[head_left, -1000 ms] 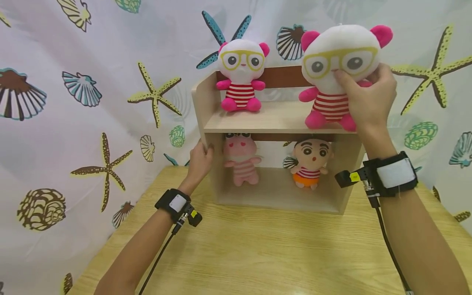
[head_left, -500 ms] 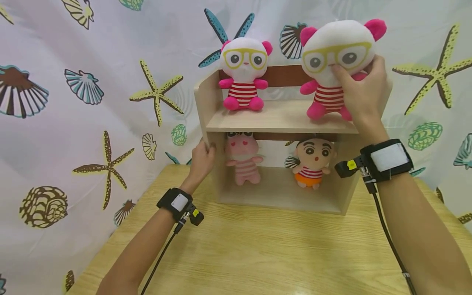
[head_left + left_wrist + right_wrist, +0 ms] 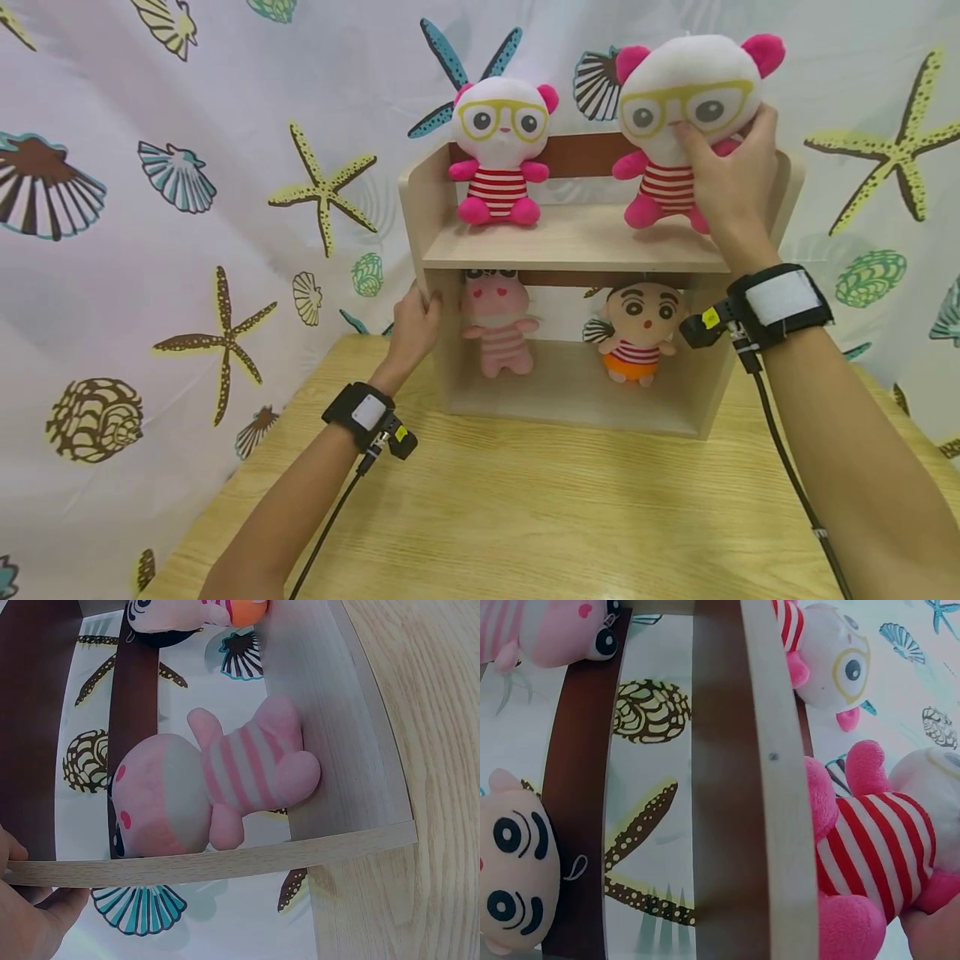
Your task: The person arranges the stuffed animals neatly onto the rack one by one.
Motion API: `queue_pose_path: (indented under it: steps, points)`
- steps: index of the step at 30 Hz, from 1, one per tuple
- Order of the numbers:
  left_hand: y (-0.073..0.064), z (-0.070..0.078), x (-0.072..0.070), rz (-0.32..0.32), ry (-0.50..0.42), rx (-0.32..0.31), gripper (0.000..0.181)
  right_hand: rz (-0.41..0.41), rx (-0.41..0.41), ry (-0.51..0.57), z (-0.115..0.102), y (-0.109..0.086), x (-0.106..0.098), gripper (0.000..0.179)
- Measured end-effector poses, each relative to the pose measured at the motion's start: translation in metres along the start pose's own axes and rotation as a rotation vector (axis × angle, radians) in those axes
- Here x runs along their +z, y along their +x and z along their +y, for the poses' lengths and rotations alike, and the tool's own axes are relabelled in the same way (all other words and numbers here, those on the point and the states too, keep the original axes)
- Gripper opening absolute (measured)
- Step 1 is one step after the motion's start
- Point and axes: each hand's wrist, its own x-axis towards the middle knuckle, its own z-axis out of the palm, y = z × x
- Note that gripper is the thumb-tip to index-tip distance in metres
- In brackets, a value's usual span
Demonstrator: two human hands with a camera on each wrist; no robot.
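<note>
My right hand (image 3: 735,179) holds a panda plush (image 3: 667,187) with pink ears, yellow glasses and a red-striped body, thumb on its face. It is upright at the right of the upper level of a light wooden shelf unit (image 3: 555,237); whether its feet touch the board I cannot tell. The right wrist view shows its striped body (image 3: 881,847) beside the board edge. A matching panda plush (image 3: 500,154) sits at the upper left. My left hand (image 3: 415,327) grips the unit's left side panel; in the left wrist view fingers (image 3: 56,911) lie on both sides of that edge.
On the lower level, a pink striped plush (image 3: 504,325) leans at left and a boy doll (image 3: 633,329) with orange shorts sits at right. The unit stands on a wooden table (image 3: 540,508). A seashell-print cloth (image 3: 225,167) hangs behind. Cables run from both wrist cameras.
My right hand has carried the panda plush back and slightly up, from the shelf's front edge to over the upper board. My left hand stays on the side panel.
</note>
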Motion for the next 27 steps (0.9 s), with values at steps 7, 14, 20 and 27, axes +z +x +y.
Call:
queue_pose_path:
  steps: [7, 14, 20, 27]
  points:
    - [-0.002, -0.002, 0.003, -0.001, -0.007, -0.003, 0.029, -0.01, 0.038, -0.013, 0.01, 0.005, 0.003, 0.066]
    - [-0.001, -0.004, 0.007, -0.019, -0.027, -0.004, 0.03, -0.012, 0.082, 0.04, 0.019, 0.009, 0.004, 0.067]
    - [-0.001, -0.002, 0.006, -0.022, -0.039, -0.012, 0.032, -0.023, 0.112, 0.024, 0.026, 0.013, 0.001, 0.068]
    - [0.0, -0.002, 0.002, -0.007, -0.035, -0.013, 0.032, -0.069, 0.132, 0.018, 0.028, 0.015, -0.002, 0.07]
